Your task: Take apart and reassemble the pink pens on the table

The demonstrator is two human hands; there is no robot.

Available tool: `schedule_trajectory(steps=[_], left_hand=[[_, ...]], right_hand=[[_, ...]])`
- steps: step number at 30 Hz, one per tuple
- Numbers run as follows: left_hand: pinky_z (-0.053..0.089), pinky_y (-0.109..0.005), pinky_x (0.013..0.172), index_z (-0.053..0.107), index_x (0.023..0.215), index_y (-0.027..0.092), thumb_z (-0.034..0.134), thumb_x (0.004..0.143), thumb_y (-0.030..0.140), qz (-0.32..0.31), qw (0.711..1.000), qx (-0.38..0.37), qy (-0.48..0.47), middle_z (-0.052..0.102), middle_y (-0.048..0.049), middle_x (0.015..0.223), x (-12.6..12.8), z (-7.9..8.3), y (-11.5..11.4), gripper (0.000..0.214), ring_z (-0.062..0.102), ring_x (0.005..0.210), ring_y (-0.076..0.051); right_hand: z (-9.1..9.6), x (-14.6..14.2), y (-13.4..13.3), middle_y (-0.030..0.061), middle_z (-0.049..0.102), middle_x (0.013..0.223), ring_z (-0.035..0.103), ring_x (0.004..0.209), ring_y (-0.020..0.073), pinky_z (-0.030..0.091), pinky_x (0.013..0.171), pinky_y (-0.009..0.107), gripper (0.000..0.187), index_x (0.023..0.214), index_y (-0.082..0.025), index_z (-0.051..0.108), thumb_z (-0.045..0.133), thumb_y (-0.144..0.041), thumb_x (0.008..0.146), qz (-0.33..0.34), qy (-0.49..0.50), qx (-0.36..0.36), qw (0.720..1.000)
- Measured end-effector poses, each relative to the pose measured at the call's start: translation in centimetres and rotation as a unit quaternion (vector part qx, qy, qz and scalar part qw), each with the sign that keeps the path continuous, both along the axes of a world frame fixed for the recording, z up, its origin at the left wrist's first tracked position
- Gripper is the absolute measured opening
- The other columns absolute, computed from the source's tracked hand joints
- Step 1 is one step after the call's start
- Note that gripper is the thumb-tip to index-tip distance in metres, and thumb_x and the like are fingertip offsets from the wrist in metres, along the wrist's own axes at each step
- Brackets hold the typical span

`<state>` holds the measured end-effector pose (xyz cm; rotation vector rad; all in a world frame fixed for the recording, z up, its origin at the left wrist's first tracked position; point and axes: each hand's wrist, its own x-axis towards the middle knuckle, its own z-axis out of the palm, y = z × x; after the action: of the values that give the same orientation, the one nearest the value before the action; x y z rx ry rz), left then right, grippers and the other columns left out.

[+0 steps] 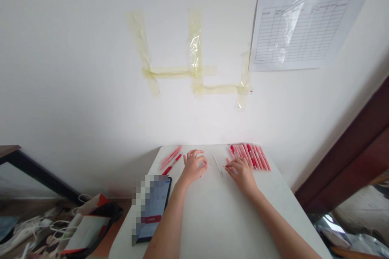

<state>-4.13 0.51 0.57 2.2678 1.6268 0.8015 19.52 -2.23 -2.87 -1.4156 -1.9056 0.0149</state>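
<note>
My left hand (194,165) rests on the white table (212,214) with its fingers curled loosely; nothing shows in it. Just left of it lie a few pink and red pens (170,158). My right hand (241,170) sits at the near edge of a row of several pink and red pens (251,156), fingers pinched on a thin pink piece at its fingertips. Between the two hands a thin white refill (217,165) lies loose on the table.
A phone (153,210) lies on the table's left side by my left forearm. The white wall behind carries yellowed tape strips (194,54) and a printed table sheet (304,32). Bags and cables (75,226) clutter the floor at left; a dark wooden frame (349,153) stands at right.
</note>
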Motion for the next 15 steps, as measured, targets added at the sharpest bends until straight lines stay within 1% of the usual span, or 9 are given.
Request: schedule_trajectory(steps=[3, 7, 12, 15], left_hand=[[0.008, -0.071, 0.111, 0.067, 0.076, 0.025, 0.062, 0.072, 0.018, -0.014, 0.999, -0.023, 0.034, 0.053, 0.0000, 0.134, -0.28, -0.25, 0.03, 0.010, 0.032, 0.133, -0.030], [0.001, -0.075, 0.108, 0.067, 0.076, 0.026, 0.063, 0.067, 0.013, -0.046, 0.996, -0.042, 0.068, 0.050, 0.0000, 0.137, 0.03, -0.44, -0.06, 0.016, 0.027, 0.137, -0.032], [-0.002, -0.075, 0.108, 0.069, 0.076, 0.027, 0.062, 0.069, 0.013, -0.047, 0.994, -0.045, 0.087, 0.050, -0.0003, 0.137, 0.32, -0.33, -0.20, 0.017, 0.025, 0.138, -0.032], [-0.004, -0.075, 0.108, 0.070, 0.077, 0.028, 0.063, 0.070, 0.014, -0.051, 0.994, -0.040, 0.086, 0.051, -0.0007, 0.136, 0.42, -0.31, -0.25, 0.017, 0.025, 0.139, -0.032]], right_hand=[[-0.16, 0.07, 0.07, 0.0022, 0.068, 0.090, 0.056, 0.100, 0.0246, 0.020, 0.108, 0.055, 0.023, 0.089, -0.033, 0.073, 0.053, -0.044, 0.092, -0.002, -0.001, -0.005, 1.000], [-0.46, 0.24, 0.26, 0.0035, 0.068, 0.090, 0.055, 0.101, 0.0259, 0.029, 0.102, 0.051, 0.025, 0.089, -0.031, 0.073, 0.053, -0.046, 0.092, -0.008, 0.003, -0.014, 1.000], [-0.59, 0.34, 0.31, 0.0030, 0.067, 0.090, 0.054, 0.101, 0.0255, 0.029, 0.101, 0.051, 0.025, 0.090, -0.031, 0.072, 0.053, -0.046, 0.092, -0.011, 0.003, -0.021, 1.000], [-0.63, 0.32, 0.31, 0.0034, 0.066, 0.094, 0.054, 0.102, 0.0248, 0.030, 0.101, 0.049, 0.025, 0.090, -0.032, 0.073, 0.053, -0.046, 0.091, -0.013, -0.001, -0.014, 1.000]])
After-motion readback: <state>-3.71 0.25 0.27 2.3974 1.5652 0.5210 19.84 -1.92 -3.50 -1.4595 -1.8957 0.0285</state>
